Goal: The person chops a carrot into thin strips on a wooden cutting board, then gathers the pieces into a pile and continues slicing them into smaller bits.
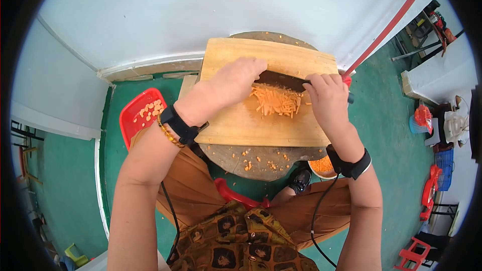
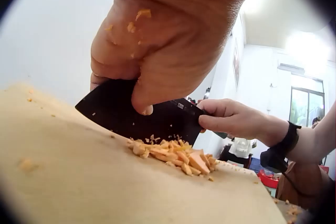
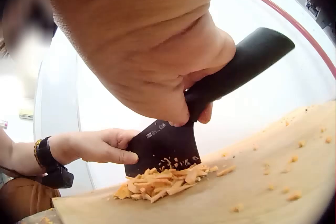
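On the cutting board (image 1: 236, 125) the carrot pile (image 1: 275, 100) is already in short strips but looks only partly minced, with the right hand (image 1: 329, 98) gripping the cleaver (image 1: 282, 80) handle and the left hand (image 1: 232, 81) pinching its blade behind the pile.

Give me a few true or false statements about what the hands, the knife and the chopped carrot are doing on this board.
1. The right hand grips the knife by its black handle. True.
2. The left hand lies flat on the cutting board, away from the blade. False: it holds the blade's top edge.
3. The chopped carrot lies heaped on the cutting board. True.
4. The red tray holds nothing. False: carrot pieces lie in it.
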Demonstrator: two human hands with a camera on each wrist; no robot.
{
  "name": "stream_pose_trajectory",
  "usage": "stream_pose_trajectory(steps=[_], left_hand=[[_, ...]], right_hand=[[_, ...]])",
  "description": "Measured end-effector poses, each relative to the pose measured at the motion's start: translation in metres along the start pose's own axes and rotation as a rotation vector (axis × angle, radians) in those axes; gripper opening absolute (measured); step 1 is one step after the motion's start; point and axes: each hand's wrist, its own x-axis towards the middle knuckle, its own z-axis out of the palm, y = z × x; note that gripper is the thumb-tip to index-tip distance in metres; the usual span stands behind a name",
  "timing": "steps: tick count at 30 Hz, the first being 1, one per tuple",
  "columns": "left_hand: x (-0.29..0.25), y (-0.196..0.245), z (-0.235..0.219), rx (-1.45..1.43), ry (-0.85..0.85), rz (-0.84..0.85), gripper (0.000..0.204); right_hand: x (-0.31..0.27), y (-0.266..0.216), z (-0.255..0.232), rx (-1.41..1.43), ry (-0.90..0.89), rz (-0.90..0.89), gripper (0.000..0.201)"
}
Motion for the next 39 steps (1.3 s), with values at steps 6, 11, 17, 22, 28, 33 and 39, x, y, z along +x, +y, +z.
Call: stream_pose_trajectory(steps=[6, 11, 17, 22, 28, 33, 39], left_hand=[[-0.004, -0.004, 0.002, 0.021, -0.037, -0.025, 0.018], [-0.009, -0.007, -0.001, -0.059, -0.038, -0.026, 0.012], [-0.018, 0.008, -0.032, -0.010, -0.049, -0.046, 0.012], [-0.025, 0.001, -0.013, 0.031, -0.028, -0.080, 0.010], [-0.027, -0.002, -0.011, 0.037, -0.063, -0.109, 0.011], [-0.028, -0.001, -0.005, 0.070, -0.022, -0.108, 0.013], [-0.026, -0.011, 0.001, 0.045, -0.066, -0.099, 0.013]], right_hand=[[-0.001, -0.003, -0.002, 0.001, -0.021, -0.019, 0.012], [0.003, -0.007, -0.004, 0.054, 0.004, -0.030, 0.013], [0.013, -0.016, -0.018, 0.099, 0.011, -0.061, 0.012], [0.008, -0.018, 0.004, 0.085, 0.020, -0.082, 0.012], [0.007, -0.020, 0.007, 0.033, 0.012, -0.087, 0.013], [0.003, -0.020, 0.014, -0.010, 0.036, -0.095, 0.013], [0.000, -0.023, 0.015, -0.007, 0.026, -0.070, 0.013]])
